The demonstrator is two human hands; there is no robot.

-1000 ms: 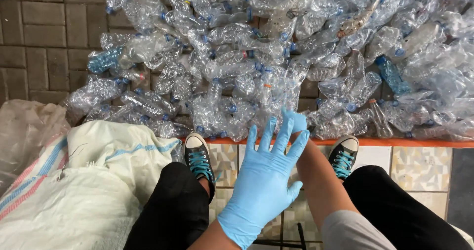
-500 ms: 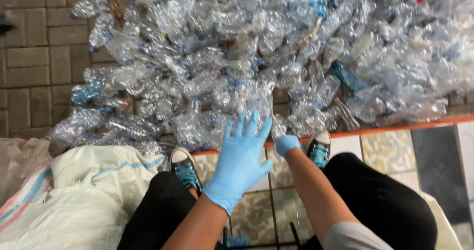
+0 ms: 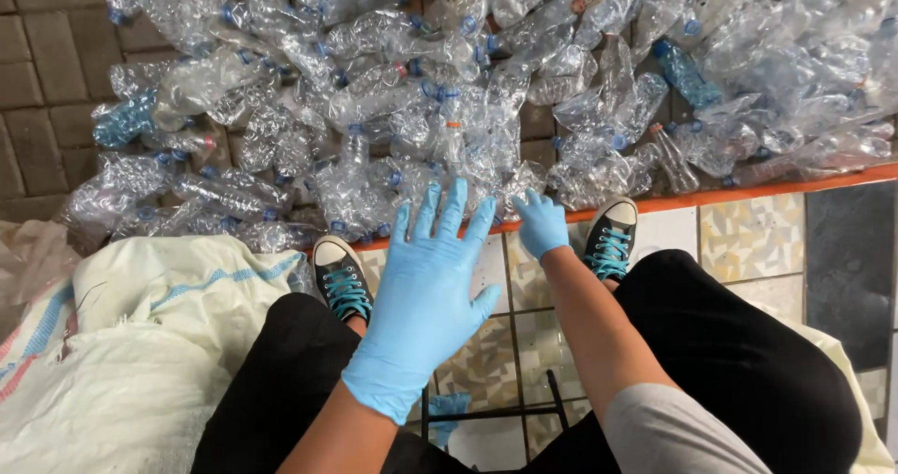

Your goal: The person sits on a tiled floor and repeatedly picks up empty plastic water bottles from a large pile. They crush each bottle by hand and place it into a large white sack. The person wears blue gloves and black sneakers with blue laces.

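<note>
A big heap of crushed clear plastic bottles (image 3: 393,100) with blue caps lies on the brick ground ahead of me. My left hand (image 3: 426,296), in a blue glove, hovers above my knees with the fingers spread and nothing in it. My right hand (image 3: 543,226), also gloved in blue, reaches farther out. Its fingertips are at the orange step edge (image 3: 795,182), right beside a crumpled bottle (image 3: 524,182) at the pile's near rim. It grips nothing that I can see.
A white woven sack (image 3: 140,343) with a blue stripe bulges at my left. My black shoes (image 3: 341,277) with teal laces rest on patterned floor tiles (image 3: 748,240). A dark metal stool frame (image 3: 486,413) shows between my legs.
My right hand came out from behind the left and moved forward to the pile's edge. The left hand stayed raised with fingers spread. The view shifted slightly.
</note>
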